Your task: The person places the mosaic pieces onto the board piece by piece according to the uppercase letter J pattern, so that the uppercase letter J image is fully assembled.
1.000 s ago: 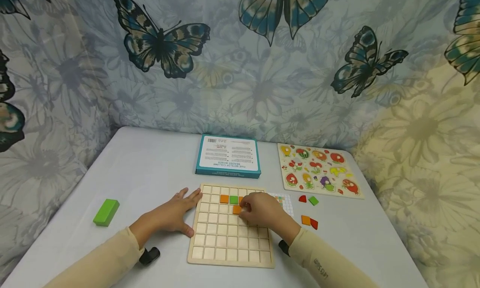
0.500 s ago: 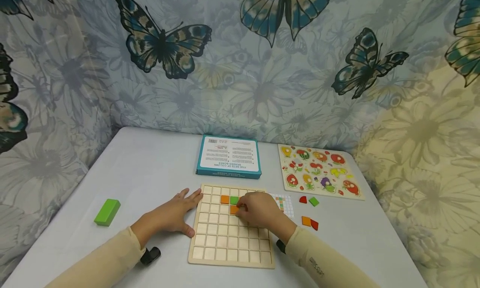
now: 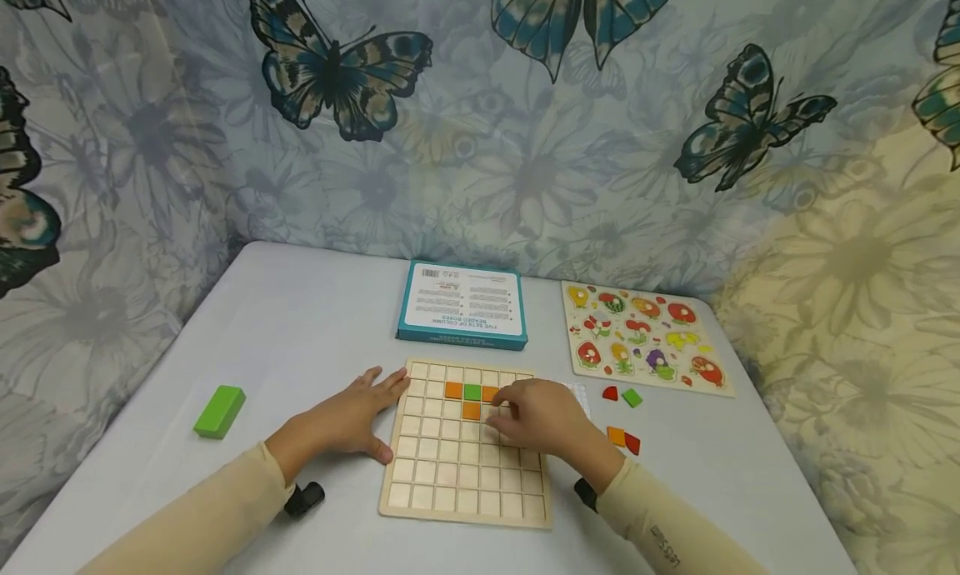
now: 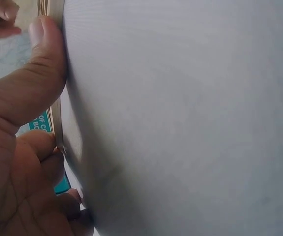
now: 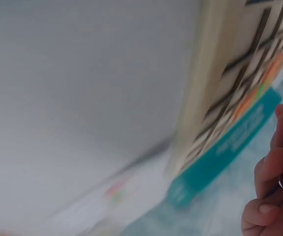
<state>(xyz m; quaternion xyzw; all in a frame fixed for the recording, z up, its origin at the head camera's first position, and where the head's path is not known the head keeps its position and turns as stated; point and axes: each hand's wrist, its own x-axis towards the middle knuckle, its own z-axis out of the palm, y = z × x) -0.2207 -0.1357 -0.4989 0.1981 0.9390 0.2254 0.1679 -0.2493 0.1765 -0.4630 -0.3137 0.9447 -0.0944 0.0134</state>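
A wooden grid board [image 3: 457, 475] lies on the table in front of me. Spread along its left edge, my left hand [image 3: 348, 415] touches the rim with fingertips and thumb; the left wrist view shows the thumb against the board's side. In the upper part, a green tile [image 3: 472, 392] sits between two orange tiles, with another orange tile [image 3: 471, 411] directly below it. My right hand [image 3: 542, 417] is over the board just right of these, thumb and forefinger apart, nothing visible between them. The right wrist view is blurred; relaxed fingers [image 5: 271, 169] show at its right.
Behind the board lies a teal box [image 3: 462, 304]. A fruit picture board [image 3: 720, 387] is at back right. Small red, green and orange pieces [image 3: 616, 436] lie right of a gridded paper [image 3: 579, 394], partly hidden by my right hand. A green block [image 3: 220, 412] stands far left.
The lower orange tile has slid left into the square under the green one. My right thumb and forefinger have let go of it and drawn back right. The left hand stays put.
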